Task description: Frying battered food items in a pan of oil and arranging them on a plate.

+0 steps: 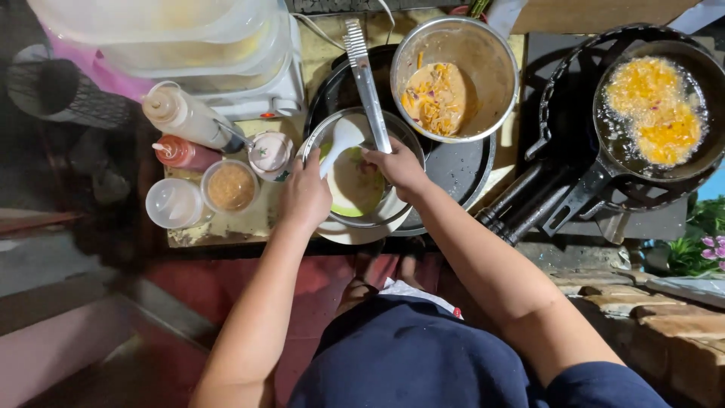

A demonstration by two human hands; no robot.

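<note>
Near the front edge of the worktop sits a steel bowl of pale batter. Her left hand is closed on a white ladle dipping into it; her right hand grips metal tongs over the rim. Farther back stands a bigger bowl; far right, fritters bubble in a black pan.

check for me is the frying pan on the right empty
No, the frying pan holds two orange-yellow fritters sitting in bubbling oil.
</note>
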